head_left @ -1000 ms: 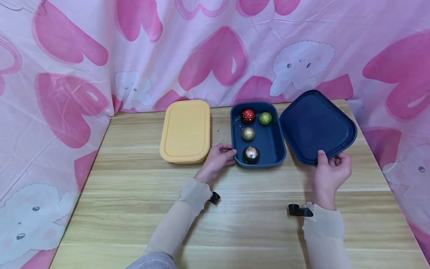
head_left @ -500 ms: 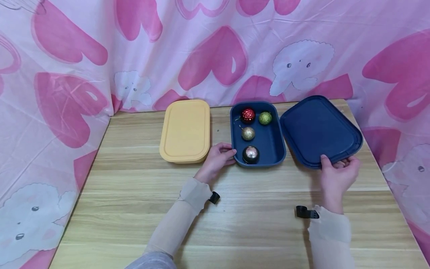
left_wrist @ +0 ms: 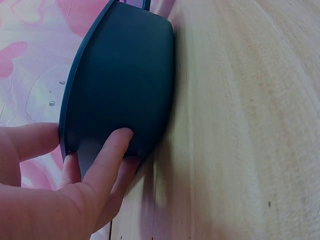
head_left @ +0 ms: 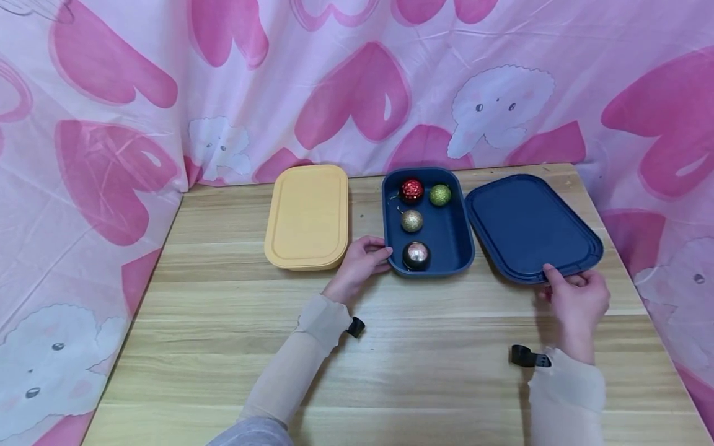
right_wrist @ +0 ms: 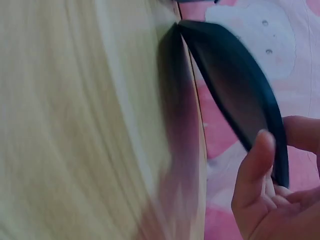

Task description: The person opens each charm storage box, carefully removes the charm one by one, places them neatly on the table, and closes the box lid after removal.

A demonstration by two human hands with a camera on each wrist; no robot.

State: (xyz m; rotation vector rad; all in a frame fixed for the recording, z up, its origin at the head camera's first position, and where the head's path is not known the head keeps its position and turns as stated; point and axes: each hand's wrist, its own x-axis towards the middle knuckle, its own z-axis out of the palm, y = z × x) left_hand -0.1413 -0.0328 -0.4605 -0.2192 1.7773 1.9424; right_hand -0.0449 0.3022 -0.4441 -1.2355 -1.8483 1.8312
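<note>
A dark blue food container [head_left: 454, 235] stands uncovered, holding a red ball ornament [head_left: 411, 191], a green one [head_left: 440, 195], a gold glittery one [head_left: 411, 220] and a shiny brownish one [head_left: 416, 255]. At its front left corner, my left hand [head_left: 359, 267] grips the container, thumb at the rim and fingers against the outer wall [left_wrist: 120, 75]. My right hand [head_left: 577, 303] pinches the near right part of a dark blue lid [head_left: 532, 226] between thumb and fingers. In the right wrist view, the lid [right_wrist: 235, 85] slants above the table, its far end low and near the tabletop.
A yellow container with its lid on [head_left: 308, 217] sits left of the blue one. Behind the wooden table [head_left: 424, 359] hangs a pink heart-patterned curtain [head_left: 357, 93], which also lines both sides.
My right hand has moved right and toward me, lowering the lid from a steeper tilt to a flatter one. The left hand, container and ornaments have stayed in place.
</note>
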